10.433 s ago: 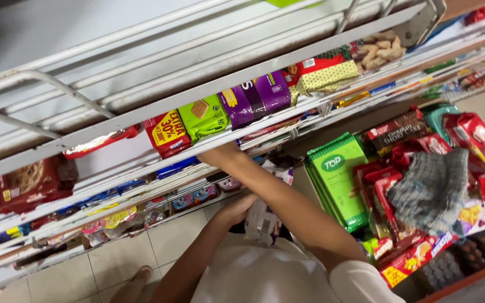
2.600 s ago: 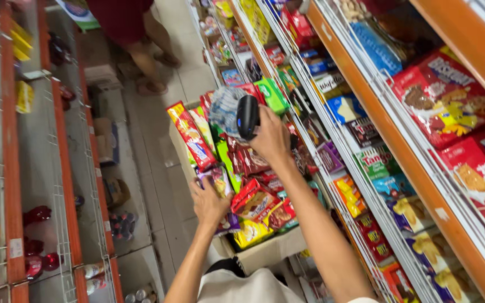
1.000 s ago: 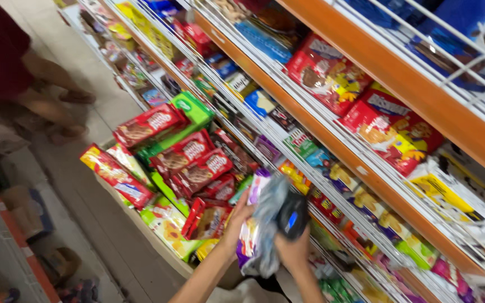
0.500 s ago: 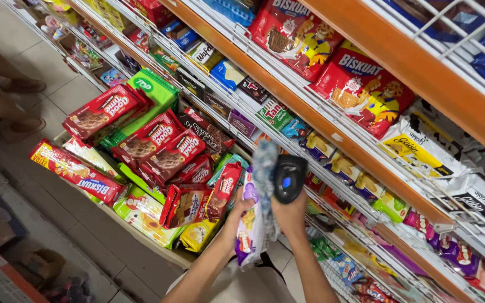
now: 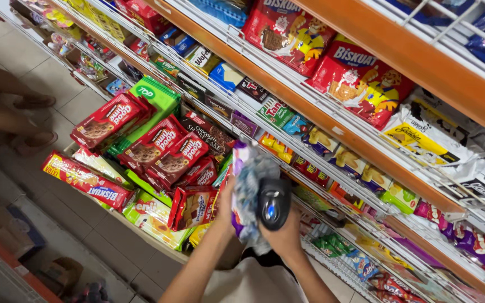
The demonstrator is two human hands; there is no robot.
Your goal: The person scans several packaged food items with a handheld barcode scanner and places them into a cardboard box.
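In front of shelf [image 5: 321,120]: both hands raised.
Left hand [image 5: 225,205]: grip closed on pack [image 5: 248,185] edge.
Right hand [image 5: 282,235]: grip wraps scanner [image 5: 273,203].
Pack: likely light, crinkly, slippery; hold by edges.

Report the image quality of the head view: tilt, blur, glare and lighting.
Head view: strongly tilted, so the shelves run diagonally; even lighting without hard shadows; soft glare on the shiny red snack bags; mid-frame packs are sharp, while the right hand with the black scanner, the left hand on the crumpled packet, and the bottom-right corner are slightly soft.
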